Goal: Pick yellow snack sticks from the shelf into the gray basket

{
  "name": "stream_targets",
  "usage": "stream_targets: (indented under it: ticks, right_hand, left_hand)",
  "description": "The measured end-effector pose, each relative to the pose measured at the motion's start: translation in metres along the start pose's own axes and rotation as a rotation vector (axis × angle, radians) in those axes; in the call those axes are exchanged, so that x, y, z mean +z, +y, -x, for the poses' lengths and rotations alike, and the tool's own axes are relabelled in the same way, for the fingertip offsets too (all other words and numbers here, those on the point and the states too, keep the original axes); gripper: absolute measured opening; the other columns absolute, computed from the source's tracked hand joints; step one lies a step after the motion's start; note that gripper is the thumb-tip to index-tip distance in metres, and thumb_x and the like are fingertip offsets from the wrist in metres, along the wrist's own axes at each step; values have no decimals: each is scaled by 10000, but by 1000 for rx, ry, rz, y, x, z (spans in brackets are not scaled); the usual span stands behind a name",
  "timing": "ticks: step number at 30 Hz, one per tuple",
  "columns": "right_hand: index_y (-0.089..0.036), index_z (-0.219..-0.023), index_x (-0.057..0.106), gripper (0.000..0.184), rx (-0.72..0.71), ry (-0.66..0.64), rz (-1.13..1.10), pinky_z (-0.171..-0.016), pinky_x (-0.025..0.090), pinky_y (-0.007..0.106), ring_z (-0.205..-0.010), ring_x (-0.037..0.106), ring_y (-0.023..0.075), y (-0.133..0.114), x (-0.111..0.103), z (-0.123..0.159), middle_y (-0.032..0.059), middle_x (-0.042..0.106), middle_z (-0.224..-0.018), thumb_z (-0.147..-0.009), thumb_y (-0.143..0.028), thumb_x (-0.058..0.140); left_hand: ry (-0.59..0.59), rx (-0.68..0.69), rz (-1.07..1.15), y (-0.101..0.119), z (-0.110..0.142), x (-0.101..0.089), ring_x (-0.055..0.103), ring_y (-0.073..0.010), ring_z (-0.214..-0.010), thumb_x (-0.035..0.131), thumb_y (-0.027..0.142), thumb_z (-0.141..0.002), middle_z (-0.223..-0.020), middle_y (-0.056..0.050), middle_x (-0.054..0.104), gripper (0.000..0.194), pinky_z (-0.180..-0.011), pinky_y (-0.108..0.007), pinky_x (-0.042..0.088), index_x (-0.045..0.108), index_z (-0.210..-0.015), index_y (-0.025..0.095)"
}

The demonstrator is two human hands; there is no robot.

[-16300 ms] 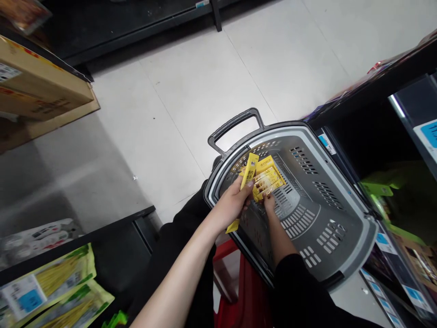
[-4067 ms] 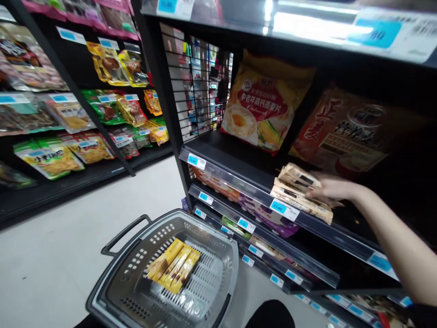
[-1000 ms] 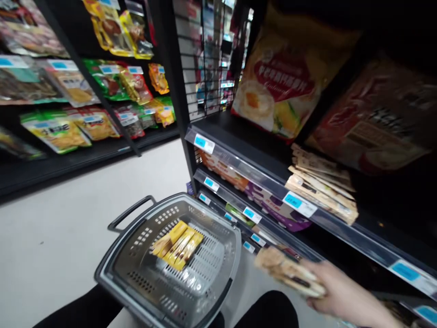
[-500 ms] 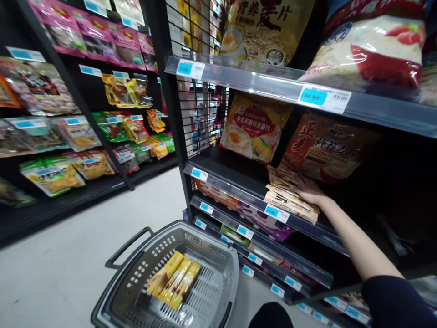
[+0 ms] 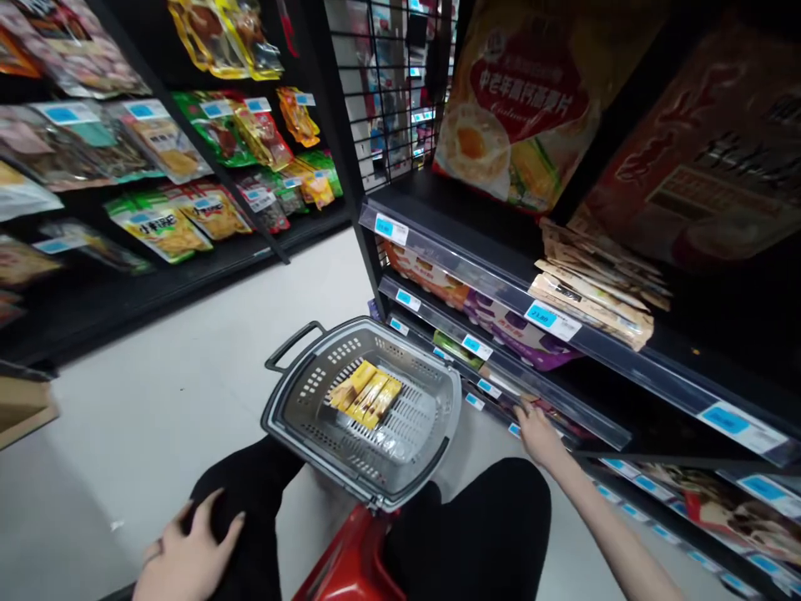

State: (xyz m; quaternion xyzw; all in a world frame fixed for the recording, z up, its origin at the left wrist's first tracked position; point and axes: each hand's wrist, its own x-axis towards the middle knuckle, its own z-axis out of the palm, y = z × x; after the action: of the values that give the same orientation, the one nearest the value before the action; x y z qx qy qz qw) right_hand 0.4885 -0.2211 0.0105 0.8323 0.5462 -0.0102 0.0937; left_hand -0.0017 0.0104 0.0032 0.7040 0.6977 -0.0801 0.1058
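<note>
My left hand point(image 5: 188, 555) rests on my left knee, its fingers spread and nothing in it. At the edge of a low shelf, my right hand point(image 5: 536, 430) reaches down with its fingertips by the packages there. Its fingers look slightly apart, and no object shows in them. Above it, a pile of flat beige sachets point(image 5: 594, 292) lies on the shelf, untouched and spilling a little over the price rail. Between my knees stands a grey shopping basket point(image 5: 447, 434) with yellow packs point(image 5: 369, 392) lying inside.
A shiny red plastic part point(image 5: 356, 559) sits below the basket. Bags of oatmeal point(image 5: 513, 108) stand on the right shelf, beside a black wire grid point(image 5: 388, 92). Snack bags point(image 5: 163, 225) fill the left shelves. A cardboard box edge point(image 5: 22, 409) shows at far left.
My right hand has left the sachets and moved down to a lower shelf. My left hand and both knees have come into view. The view has tipped downward.
</note>
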Motion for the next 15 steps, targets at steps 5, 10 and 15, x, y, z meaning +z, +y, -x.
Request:
stream_targets:
  ticks: [5, 10, 15]
  right_hand:
    - [-59, -1121, 553, 406, 72, -225, 55, -820, 430, 358, -952, 587, 247, 51, 77, -45, 207, 619, -1010, -824, 11, 286]
    - [-96, -1026, 615, 381, -51, -310, 10, -875, 399, 293, -984, 588, 203, 72, 87, -55, 175, 627, -1029, -800, 23, 331]
    - [-68, -947, 611, 300, -181, -304, -23, -822, 390, 287, -934, 581, 217, 52, 63, -36, 172, 618, -958, -785, -3, 368]
  left_hand:
    - [-20, 20, -94, 8, 9, -6, 478, -371, -1030, 216, 539, -827, -1258, -153, 363, 591, -861, -409, 401, 344, -1315, 229]
    - [48, 71, -165, 11, 17, -1, 478, -343, -1031, 246, 480, -839, -1257, -165, 364, 564, -871, -402, 390, 359, -1312, 195]
    - [76, 72, -166, 11, 18, 1, 469, -339, -1038, 273, 453, -839, -1267, -168, 379, 536, -822, -400, 409, 383, -1301, 203]
